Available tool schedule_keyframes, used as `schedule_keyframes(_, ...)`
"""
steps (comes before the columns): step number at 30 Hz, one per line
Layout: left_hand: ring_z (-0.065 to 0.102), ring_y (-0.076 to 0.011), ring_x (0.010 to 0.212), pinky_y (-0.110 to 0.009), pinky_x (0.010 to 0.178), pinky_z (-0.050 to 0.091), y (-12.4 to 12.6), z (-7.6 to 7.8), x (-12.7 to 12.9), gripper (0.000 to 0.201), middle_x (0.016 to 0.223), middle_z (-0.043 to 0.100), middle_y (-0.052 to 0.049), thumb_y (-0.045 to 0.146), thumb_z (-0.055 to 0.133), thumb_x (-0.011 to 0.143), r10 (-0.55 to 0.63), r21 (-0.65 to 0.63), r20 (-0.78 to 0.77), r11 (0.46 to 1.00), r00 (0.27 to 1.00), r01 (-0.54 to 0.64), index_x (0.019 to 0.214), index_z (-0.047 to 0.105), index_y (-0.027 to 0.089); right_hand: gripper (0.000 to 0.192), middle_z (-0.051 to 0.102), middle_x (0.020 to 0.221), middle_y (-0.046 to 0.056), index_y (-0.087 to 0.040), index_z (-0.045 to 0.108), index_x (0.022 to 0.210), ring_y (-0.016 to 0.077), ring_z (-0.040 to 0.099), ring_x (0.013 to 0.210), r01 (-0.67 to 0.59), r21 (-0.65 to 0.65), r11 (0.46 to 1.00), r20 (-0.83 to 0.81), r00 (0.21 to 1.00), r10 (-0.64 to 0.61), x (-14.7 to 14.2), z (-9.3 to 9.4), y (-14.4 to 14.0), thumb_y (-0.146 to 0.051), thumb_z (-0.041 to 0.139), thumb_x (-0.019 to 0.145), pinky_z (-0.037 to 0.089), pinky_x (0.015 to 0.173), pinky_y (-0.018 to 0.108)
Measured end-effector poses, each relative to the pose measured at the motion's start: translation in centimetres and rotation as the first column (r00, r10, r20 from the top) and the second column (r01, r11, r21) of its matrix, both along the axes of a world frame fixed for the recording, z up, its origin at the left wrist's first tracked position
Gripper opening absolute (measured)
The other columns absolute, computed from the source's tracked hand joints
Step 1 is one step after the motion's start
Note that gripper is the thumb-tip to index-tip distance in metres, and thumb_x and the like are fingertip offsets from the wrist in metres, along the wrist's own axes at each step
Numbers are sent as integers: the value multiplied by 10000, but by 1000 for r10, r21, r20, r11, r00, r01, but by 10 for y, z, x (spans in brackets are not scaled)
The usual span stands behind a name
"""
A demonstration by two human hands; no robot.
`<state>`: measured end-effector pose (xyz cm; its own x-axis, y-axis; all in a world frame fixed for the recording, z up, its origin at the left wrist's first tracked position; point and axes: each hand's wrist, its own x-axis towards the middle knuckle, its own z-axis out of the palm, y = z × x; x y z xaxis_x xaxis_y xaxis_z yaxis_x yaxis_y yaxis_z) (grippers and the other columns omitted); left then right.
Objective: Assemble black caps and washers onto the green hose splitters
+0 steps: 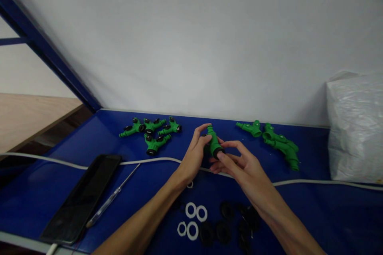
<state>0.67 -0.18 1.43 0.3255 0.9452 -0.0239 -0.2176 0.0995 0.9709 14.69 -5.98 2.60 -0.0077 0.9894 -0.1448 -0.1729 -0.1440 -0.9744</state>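
Both hands meet over the blue table (299,207): my left hand (194,155) wraps its fingers round a green fitting (213,143), and my right hand (239,165) pinches the fitting's black near end with fingertips, so most of that end is covered and I cannot make out its detail. Beyond my left hand lies a cluster of finished green fittings (152,133) with black caps; beyond my right hand lies a plain green pile (277,139), its shapes overlapping. Below my forearms sit white rings (191,219) and black rings (227,223), the black ones blurred and partly hidden by my right arm. Left of my left arm lie a dark phone (82,199), its screen blank, and a clear-handled screwdriver (112,199). A white cable (323,183) passes behind both hands. Right of them a white bag (356,127) is cut off by the frame. No writing is readable.
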Motion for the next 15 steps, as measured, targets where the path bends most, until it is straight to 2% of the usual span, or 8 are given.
schedule_keyframes(2, 643, -199, 997, -328, 930, 453, 1, -2, 1, 462, 1117, 716, -61, 338, 498, 951, -30, -18, 114, 999, 993, 32, 1388, 418, 212, 472, 789, 852, 40, -220, 572, 1117, 210, 769, 762, 13, 28, 1000, -6, 1000, -13, -1, 2, 0, -477, 812, 801, 615, 802, 368)
schedule_keyframes(5, 652, -216, 1051, -354, 982, 449, 4, -5, 2, 410, 1143, 722, -79, 305, 537, 917, -78, -30, 193, 996, 978, 85, 1309, 474, 200, 431, 785, 886, 35, -218, 607, 1109, 197, 765, 787, 49, 99, 994, 31, 998, -52, 0, 4, 0, -465, 803, 815, 614, 802, 336)
schedule_keyframes(10, 621, -225, 1090, -357, 1012, 439, 6, -5, 3, 311, 1115, 692, -74, 409, 642, 888, -56, -85, 70, 994, 996, 62, 1101, 626, 183, 391, 775, 863, 21, -217, 644, 1079, 163, 738, 760, 87, 143, 986, 110, 989, -103, 5, 2, 3, -459, 802, 817, 607, 762, 288)
schedule_keyframes(15, 605, -207, 1031, -357, 975, 458, 3, -3, 2, 357, 1049, 665, -53, 448, 678, 861, -69, -136, 47, 988, 997, 75, 1096, 633, 184, 382, 767, 807, 19, -205, 651, 1041, 152, 718, 717, 90, 142, 986, 129, 986, -108, 6, -2, 5, -460, 813, 805, 598, 710, 273)
